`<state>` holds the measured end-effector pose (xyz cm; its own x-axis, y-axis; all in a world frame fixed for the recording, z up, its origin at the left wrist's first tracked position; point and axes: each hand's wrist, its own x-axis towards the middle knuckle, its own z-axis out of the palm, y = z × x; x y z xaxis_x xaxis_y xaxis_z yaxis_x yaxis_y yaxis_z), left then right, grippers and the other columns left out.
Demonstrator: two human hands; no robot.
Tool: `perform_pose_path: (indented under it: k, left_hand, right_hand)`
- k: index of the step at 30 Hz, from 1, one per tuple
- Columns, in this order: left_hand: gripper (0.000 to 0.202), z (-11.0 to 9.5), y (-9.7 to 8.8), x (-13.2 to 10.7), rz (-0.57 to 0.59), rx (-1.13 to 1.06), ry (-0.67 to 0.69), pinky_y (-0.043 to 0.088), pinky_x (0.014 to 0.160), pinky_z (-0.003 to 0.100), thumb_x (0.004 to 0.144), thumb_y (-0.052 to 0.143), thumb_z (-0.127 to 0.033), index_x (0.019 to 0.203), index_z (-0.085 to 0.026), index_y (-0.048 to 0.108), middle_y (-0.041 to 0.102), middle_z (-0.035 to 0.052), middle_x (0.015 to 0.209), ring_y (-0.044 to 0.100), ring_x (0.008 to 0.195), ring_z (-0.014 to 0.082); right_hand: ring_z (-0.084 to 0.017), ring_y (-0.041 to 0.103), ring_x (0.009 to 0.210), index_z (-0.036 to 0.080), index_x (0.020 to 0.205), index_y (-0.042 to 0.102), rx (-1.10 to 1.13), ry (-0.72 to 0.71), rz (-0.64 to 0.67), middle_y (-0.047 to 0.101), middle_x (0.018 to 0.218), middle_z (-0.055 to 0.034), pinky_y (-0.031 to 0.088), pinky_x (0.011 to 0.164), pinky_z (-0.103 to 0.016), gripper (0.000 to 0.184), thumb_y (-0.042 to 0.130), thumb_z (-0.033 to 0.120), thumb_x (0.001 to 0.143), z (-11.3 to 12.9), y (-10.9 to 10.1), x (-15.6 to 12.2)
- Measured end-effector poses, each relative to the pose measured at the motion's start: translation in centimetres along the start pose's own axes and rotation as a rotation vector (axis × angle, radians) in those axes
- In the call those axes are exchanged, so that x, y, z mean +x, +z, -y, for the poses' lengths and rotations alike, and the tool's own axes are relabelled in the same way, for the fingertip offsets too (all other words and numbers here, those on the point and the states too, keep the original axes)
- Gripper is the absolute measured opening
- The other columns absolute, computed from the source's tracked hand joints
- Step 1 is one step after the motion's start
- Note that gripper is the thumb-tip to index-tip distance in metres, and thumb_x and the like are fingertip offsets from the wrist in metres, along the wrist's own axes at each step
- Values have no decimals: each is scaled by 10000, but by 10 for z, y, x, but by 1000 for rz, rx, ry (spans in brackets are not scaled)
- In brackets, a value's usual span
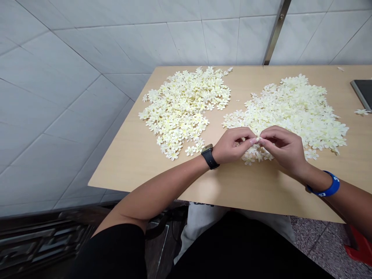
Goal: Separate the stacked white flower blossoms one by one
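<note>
My left hand (235, 144), with a black watch (209, 156) on its wrist, is closed in a pinch. My right hand (286, 149), with a blue wristband (327, 185) below it, pinches at the same spot. Between the fingertips is a small pale artificial flower (258, 138), mostly covered by the fingers. Both hands are just above the near edge of the right pile of cream-white artificial flowers (302, 112). A second pile of similar flowers (186, 104), with yellow centres, lies to the left on the table.
The light wooden table (139, 162) meets a tiled wall (186, 38) at its back. A metal upright (276, 35) stands against that wall. A dark flat device (363, 93) lies at the right, with a loose flower (361, 112) beside it. Something red (360, 248) is on the floor.
</note>
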<state>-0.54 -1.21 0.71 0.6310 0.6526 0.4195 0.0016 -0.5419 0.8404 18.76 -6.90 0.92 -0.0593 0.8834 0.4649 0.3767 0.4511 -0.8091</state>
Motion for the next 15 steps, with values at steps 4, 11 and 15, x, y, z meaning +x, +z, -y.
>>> perform_pose_path:
  k: [4,11,15]
  left_hand:
    - [260,1,-1,1,-38,24,-22,424,633,254,939,569,-345,771,-165,650,687,52,780,604,728,133]
    - [253,2,-1,2,-119,-8,-155,439,643,255,910,574,-347,749,-160,630,670,48,773,577,722,130]
    - [204,4,-3,3,-185,-19,-139,448,656,266,869,580,-273,697,-166,603,652,49,787,570,745,135]
  right_hand:
    - [-188,647,768,248,836,732,12,56,28,690,840,-46,528,661,-335,95,684,202,905,0,-2,3]
    - [-140,565,609,232,782,657,88,257,-25,598,670,2,481,586,-292,144,644,242,925,1,-7,5]
    - [-143,583,610,238,755,620,253,329,-45,593,681,3,508,593,-299,213,673,347,931,-3,-8,6]
